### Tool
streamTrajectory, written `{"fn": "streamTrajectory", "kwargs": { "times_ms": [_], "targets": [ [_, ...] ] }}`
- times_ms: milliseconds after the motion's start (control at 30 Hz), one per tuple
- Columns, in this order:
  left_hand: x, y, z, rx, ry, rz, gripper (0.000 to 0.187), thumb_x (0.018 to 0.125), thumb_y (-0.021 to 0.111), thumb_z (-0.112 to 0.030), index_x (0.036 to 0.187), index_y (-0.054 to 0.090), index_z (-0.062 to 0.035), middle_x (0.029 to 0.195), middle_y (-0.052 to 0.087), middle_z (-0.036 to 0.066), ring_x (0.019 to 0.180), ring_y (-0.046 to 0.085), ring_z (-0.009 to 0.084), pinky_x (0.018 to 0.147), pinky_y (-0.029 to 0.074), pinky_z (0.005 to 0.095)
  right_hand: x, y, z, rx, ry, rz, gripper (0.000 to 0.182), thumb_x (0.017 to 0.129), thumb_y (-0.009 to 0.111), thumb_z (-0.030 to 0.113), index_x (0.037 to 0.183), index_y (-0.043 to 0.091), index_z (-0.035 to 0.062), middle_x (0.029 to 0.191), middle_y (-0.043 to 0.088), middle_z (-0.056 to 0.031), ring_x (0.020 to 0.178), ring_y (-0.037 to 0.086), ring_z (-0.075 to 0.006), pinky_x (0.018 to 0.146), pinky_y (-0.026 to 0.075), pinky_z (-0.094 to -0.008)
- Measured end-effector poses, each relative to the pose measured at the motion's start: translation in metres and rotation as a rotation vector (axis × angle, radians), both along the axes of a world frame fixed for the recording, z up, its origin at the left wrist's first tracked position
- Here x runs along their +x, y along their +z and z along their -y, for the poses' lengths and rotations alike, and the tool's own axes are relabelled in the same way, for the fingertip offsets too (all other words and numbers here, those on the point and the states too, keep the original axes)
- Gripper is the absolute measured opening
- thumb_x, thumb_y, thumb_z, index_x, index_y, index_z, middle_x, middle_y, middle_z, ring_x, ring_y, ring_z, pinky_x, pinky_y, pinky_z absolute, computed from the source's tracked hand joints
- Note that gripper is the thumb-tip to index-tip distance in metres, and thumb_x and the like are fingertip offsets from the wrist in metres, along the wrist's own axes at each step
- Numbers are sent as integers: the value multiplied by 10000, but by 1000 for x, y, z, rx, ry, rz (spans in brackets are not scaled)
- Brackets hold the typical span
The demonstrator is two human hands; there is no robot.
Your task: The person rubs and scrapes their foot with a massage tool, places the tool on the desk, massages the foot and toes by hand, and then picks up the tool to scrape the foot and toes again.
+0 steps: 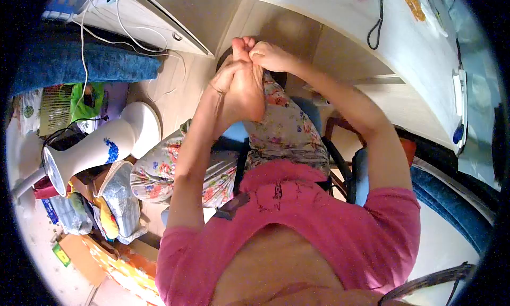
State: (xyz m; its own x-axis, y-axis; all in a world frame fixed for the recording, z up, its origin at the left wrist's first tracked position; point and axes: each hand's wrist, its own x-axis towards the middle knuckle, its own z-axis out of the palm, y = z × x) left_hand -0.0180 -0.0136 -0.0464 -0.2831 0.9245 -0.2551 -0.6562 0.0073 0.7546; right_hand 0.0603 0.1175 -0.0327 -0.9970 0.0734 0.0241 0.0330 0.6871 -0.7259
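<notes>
A bare foot [248, 93] is raised across the other leg, its sole facing up. My left hand [226, 76] lies against the side of the foot, closed round its edge below the big toe. My right hand [270, 56] is curled at the smaller toes, its fingers bent onto the front of the foot. Floral trousers [287, 130] cover the legs under the foot. Whether anything small is between the fingers of either hand is hidden.
A white desk [329, 19] curves across the front. White cables [127, 37] hang at the left above a blue cloth [95, 67]. A white stand with a round base [101, 144] lies at the left, near bags and clothes [119, 200].
</notes>
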Motion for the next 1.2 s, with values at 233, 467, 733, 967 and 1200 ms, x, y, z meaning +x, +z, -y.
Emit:
{"fn": "streamTrajectory", "kwargs": {
  "times_ms": [233, 467, 733, 967, 1200],
  "targets": [
    [-17, 7, -33, 115, 41, 19, 212, 784, 462, -149, 951, 450, -19, 985, 471, 76, 950, 448, 150, 863, 340, 244, -4, -15, -12, -241, 37, -106, 172, 679, 454, 135, 606, 535, 1, 675, 563, -150, 683, 550, -264, 639, 437, -365],
    [-7, 15, -21, 33, 112, 325, 136, 764, 428, -103, 864, 455, -15, 900, 502, 92, 905, 477, 178, 862, 368, 275, 10, 31, 5, -103, -60, 138, 202, 731, 398, 138, 672, 520, -12, 796, 551, -188, 716, 534, -280, 698, 429, -358],
    [-5, 21, -21, 7, 127, 135, 179, 793, 394, -159, 894, 444, -20, 949, 479, 73, 940, 445, 147, 880, 335, 257, 4, 20, -1, -26, 2, 93, 214, 695, 446, 116, 559, 507, -39, 653, 556, -178, 651, 550, -290, 633, 451, -353],
    [-3, 19, -16, 15, 163, -25, 171, 800, 398, -162, 895, 452, -31, 921, 474, 51, 923, 439, 124, 868, 331, 239, -3, -19, -8, 182, 22, -240, 242, 704, 423, 126, 592, 557, -42, 723, 568, -163, 672, 558, -276, 686, 457, -337],
    [-6, 8, -19, 104, 157, 66, 145, 794, 411, -124, 905, 436, -35, 935, 471, 62, 928, 439, 139, 884, 312, 234, -2, -10, -5, -38, -125, 70, 247, 730, 421, 189, 648, 547, -7, 687, 554, -183, 713, 555, -308, 657, 439, -374]
  ]
}}
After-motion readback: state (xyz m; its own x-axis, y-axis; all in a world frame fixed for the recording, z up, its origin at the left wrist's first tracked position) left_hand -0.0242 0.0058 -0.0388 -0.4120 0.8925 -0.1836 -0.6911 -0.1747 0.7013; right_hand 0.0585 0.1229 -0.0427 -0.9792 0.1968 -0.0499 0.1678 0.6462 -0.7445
